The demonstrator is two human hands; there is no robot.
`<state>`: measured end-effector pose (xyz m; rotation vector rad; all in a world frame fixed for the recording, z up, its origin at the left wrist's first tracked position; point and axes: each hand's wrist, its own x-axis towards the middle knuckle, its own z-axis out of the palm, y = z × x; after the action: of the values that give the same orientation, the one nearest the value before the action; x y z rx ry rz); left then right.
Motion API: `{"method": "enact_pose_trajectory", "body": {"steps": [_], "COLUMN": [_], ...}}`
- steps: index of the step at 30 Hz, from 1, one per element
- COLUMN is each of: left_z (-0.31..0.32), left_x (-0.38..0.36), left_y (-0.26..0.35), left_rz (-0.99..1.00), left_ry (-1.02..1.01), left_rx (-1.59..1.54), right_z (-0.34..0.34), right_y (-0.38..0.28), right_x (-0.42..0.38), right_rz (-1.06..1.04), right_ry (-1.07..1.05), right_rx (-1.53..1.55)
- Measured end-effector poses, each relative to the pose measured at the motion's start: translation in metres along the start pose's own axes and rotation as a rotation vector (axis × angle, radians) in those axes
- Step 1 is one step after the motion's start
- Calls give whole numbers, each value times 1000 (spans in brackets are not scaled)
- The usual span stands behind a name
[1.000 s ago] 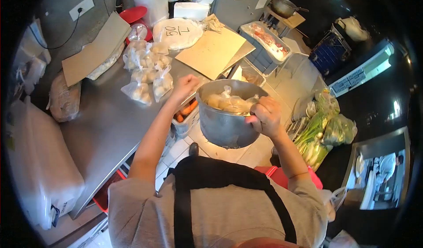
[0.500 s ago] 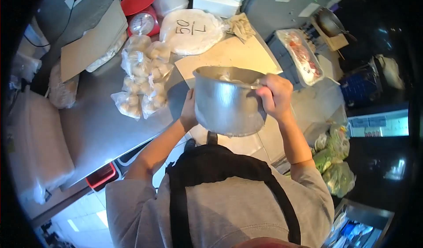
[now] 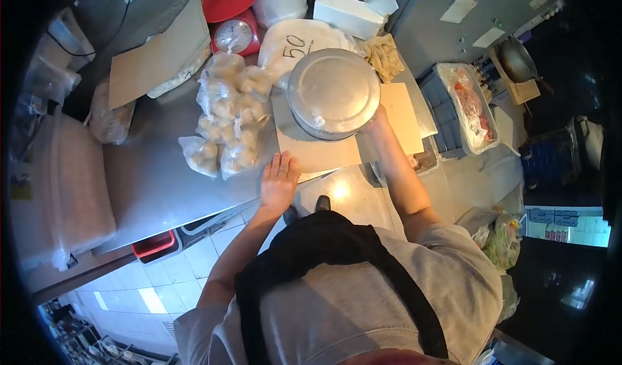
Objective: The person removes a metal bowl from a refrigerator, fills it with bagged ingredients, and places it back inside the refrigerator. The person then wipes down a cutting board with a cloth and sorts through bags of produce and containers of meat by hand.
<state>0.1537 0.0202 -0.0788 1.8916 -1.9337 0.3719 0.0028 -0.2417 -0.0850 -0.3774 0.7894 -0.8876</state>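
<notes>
A dented metal pot (image 3: 334, 90) is tipped over above the cardboard sheet (image 3: 324, 154), its round base turned up toward me and its mouth hidden. My right hand (image 3: 376, 120) grips it at the lower right side; most of the fingers are behind the pot. My left hand (image 3: 280, 178) rests with fingers stretched out at the front edge of the cardboard and metal table, holding nothing. Small tied plastic bags of pale round pieces (image 3: 223, 115) lie to the left of the pot. Behind it is a large white bag marked 50 (image 3: 285, 44).
A red dial scale (image 3: 234, 34) stands at the back beside a white box (image 3: 350, 14). A crumpled tan cloth (image 3: 383, 57) lies behind the pot on the right. Farther right, a tray of bagged meat (image 3: 472, 106) sits on a grey crate (image 3: 440, 115). Large wrapped packs (image 3: 71, 183) fill the left side.
The pot went from upright near my body to overturned above the cardboard, carried forward by my right hand. My left hand let go of its side and came down at the table edge.
</notes>
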Motion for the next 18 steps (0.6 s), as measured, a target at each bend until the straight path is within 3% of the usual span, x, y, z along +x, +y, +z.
{"method": "enact_pose_trajectory", "body": {"steps": [5, 13, 16, 18], "left_z": [1, 5, 3, 0], "left_x": [2, 2, -1, -1], "left_y": [1, -2, -3, 2], "left_rz": [-35, -32, -52, -62], "left_ry": [34, 55, 36, -10], "left_rx": [-10, -43, -73, -42], "right_z": [-14, 6, 35, 43], "right_y": [-11, -15, -24, -26], "right_x": [11, -1, -43, -52], "right_rz": [-3, -83, -64, -67], "right_ry": [-205, -52, -316, -361], "right_rx": [67, -57, -39, -23]}}
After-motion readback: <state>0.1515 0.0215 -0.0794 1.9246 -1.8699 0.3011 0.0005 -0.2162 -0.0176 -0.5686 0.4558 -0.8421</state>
